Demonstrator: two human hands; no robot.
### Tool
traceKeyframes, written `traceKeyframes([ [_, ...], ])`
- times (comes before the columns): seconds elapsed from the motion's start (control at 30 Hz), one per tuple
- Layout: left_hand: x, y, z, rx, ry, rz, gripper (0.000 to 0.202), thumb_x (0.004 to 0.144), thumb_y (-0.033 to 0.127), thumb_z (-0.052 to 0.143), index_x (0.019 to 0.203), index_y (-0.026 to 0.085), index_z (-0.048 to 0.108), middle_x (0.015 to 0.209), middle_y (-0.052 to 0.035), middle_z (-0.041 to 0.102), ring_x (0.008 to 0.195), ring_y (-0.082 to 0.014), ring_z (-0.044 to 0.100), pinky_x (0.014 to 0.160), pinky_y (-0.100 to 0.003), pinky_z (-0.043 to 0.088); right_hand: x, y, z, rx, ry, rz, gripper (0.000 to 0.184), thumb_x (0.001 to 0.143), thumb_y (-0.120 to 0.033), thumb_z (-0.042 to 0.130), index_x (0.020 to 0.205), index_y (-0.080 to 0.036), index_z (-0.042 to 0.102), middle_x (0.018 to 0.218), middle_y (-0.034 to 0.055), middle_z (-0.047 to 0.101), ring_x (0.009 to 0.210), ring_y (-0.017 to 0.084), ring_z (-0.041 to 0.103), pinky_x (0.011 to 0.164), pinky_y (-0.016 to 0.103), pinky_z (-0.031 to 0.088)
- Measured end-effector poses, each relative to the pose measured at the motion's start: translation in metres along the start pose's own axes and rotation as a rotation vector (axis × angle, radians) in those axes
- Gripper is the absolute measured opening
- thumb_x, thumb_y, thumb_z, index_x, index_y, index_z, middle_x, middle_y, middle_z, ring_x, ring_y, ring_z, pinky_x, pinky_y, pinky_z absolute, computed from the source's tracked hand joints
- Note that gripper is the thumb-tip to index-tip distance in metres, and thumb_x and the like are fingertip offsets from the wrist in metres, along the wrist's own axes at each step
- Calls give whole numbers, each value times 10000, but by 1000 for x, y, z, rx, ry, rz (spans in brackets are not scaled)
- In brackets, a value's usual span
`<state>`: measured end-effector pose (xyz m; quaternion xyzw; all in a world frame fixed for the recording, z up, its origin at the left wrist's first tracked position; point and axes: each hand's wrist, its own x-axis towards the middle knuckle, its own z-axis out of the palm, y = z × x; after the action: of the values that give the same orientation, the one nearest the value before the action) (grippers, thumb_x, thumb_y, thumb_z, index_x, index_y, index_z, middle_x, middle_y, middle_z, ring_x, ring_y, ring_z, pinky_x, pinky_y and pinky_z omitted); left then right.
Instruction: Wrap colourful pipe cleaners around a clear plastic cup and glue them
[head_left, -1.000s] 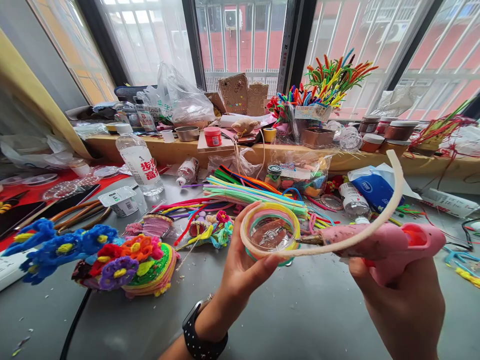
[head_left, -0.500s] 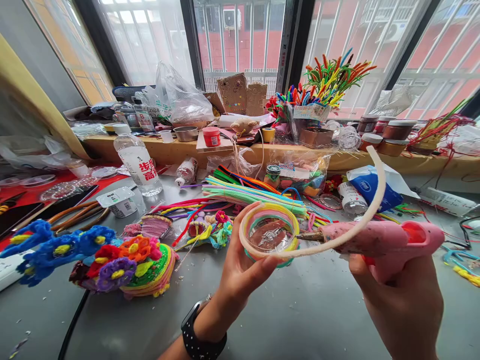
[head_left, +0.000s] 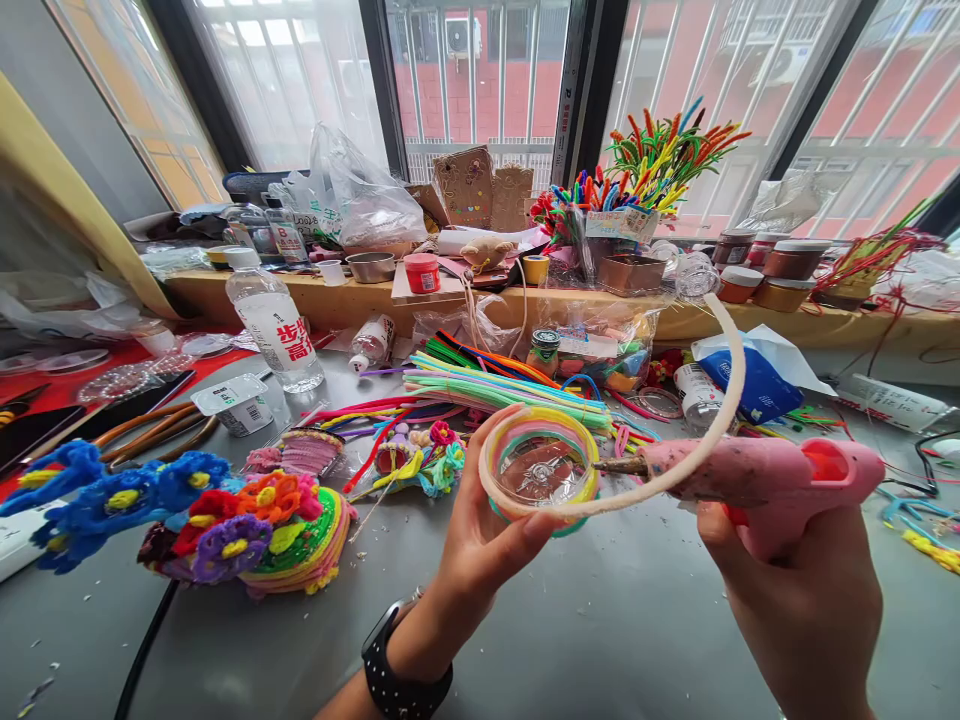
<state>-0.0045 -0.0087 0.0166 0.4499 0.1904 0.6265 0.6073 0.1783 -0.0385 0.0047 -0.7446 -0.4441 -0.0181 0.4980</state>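
My left hand (head_left: 480, 530) grips a clear round cup (head_left: 541, 470) wrapped in pastel pipe-cleaner rings, held on its side above the grey table. A cream pipe cleaner (head_left: 705, 420) runs around the cup's rim and curves up to the right. My right hand (head_left: 802, 600) is closed on a pink hot glue gun (head_left: 757, 485). Its nozzle touches the cup's right edge.
A colourful pipe-cleaner flower basket (head_left: 255, 535) and blue flowers (head_left: 112, 495) lie at the left. Loose pipe cleaners (head_left: 495, 385), a water bottle (head_left: 270, 320), jars and bags crowd the back of the grey table (head_left: 600, 620). A black cable (head_left: 146, 650) crosses the front left.
The free end of the cream pipe cleaner has swung left and upward. The glue gun and cup have shifted slightly left; both hands keep their grip.
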Motion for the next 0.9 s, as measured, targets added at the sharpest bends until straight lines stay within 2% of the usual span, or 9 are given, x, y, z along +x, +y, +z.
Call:
traceKeyframes([
  [0.1, 0, 0, 0, 2, -3, -1, 697, 660, 316, 708, 1288, 265, 410, 1200, -84, 555, 1127, -306, 528, 977, -474, 421, -1, -7, 0, 11, 33, 69, 375, 636, -541, 589, 759, -214, 453, 582, -22, 457, 543, 177, 453, 503, 300, 344],
  [0.27, 0, -1, -1, 4, -16, 8, 682, 662, 327, 709, 1274, 253, 418, 1194, -85, 556, 1134, -304, 522, 980, -477, 421, 0, -13, -1, 18, 53, 70, 388, 621, -554, 586, 741, -213, 446, 578, -22, 469, 543, 172, 457, 496, 293, 339],
  [0.47, 0, -2, -1, 3, -14, 20, 588, 666, 330, 710, 1204, 270, 480, 1201, -65, 550, 1144, -306, 518, 970, -476, 433, -1, -20, -2, 35, 45, 144, 407, 604, -559, 582, 768, -225, 418, 580, -28, 467, 531, 168, 440, 499, 288, 330],
  [0.73, 1, -3, -4, 0, -50, 16, 653, 668, 313, 705, 1261, 269, 435, 1203, -74, 558, 1151, -308, 518, 998, -482, 403, -2, -17, 0, 52, 75, 98, 401, 640, -571, 569, 758, -223, 409, 568, -32, 453, 526, 158, 432, 503, 279, 322],
  [0.9, 0, -3, -2, -3, -39, 5, 692, 661, 320, 710, 1286, 264, 418, 1197, -79, 564, 1142, -309, 525, 990, -478, 413, 3, -10, 2, 62, 100, 50, 454, 599, -593, 578, 802, -208, 452, 574, -24, 449, 513, 158, 427, 465, 268, 302],
])
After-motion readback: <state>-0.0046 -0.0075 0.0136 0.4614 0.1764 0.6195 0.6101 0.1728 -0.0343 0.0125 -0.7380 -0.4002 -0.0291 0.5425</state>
